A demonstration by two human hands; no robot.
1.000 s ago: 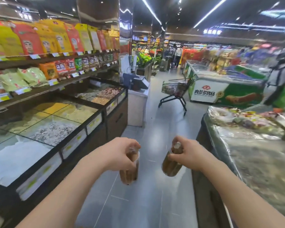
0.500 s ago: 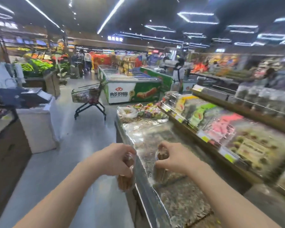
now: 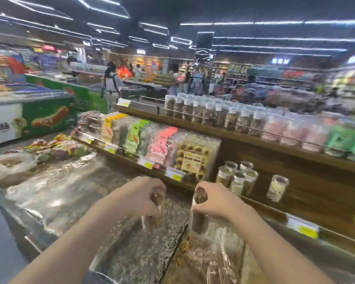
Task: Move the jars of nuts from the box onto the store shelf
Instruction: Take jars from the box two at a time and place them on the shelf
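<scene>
My left hand (image 3: 140, 198) grips the top of a clear jar of brown nuts (image 3: 153, 219). My right hand (image 3: 214, 198) grips the top of a second clear jar of nuts (image 3: 198, 221). Both jars hang upright above the plastic-covered bulk bin (image 3: 74, 193) in front of me. Beyond my right hand, a wooden store shelf (image 3: 271, 210) carries several similar jars (image 3: 237, 178) and one jar standing apart (image 3: 277, 187). The box is not in view. Everything is motion-blurred.
An upper wooden shelf (image 3: 254, 140) carries a long row of jars (image 3: 213, 113) and coloured tubs. Packaged sweets (image 3: 150, 140) stand on the shelf to the left. A green and white freezer (image 3: 29, 117) stands far left. Shoppers (image 3: 112, 80) stand in the aisles behind.
My view has swung right, from the aisle to the wooden shelves. Both hands still hold their jars and now hang over the covered bin, nearer the shelf.
</scene>
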